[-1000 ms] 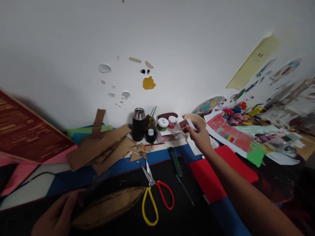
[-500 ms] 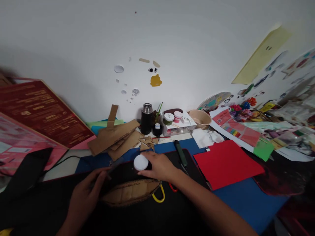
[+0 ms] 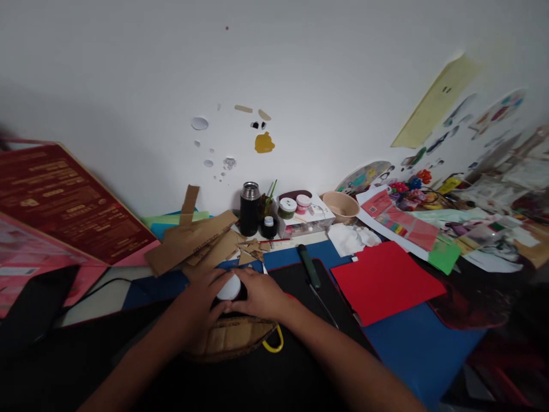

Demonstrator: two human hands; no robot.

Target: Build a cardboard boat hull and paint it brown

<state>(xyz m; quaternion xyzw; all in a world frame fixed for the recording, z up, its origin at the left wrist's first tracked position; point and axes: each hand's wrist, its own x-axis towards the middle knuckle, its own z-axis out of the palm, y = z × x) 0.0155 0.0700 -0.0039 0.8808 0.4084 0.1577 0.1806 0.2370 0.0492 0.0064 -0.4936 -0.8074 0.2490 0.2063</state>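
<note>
The left hand [image 3: 198, 300] and the right hand [image 3: 263, 295] grasp the white-lidded container [image 3: 230, 287] from opposite sides, fingers curled about its rim; this two-sided hold probably keeps it from slipping or turning freely, and it sits above the far edge of the pointed cardboard form [image 3: 234, 337], close in front of the person. The green-handled cutter [image 3: 309, 266] lies on the black mat [image 3: 266, 383] to the right, seemingly laid aside so that both hands are free; the red sheet [image 3: 386, 280] lies flat beyond it, partly over the blue table [image 3: 420, 349], while cardboard pieces [image 3: 193, 240] are heaped towards the wall, perhaps to leave working room.

The container's lower part is hidden by fingers and shadow, so whether it rests on anything, or how firmly it is gripped, cannot be told; the left forearm covers part of the cardboard form, and of the scissors (mostly buried behind hand and cardboard) the yellow handle [image 3: 274, 340] shows best; the clutter at far right is blurred.
</note>
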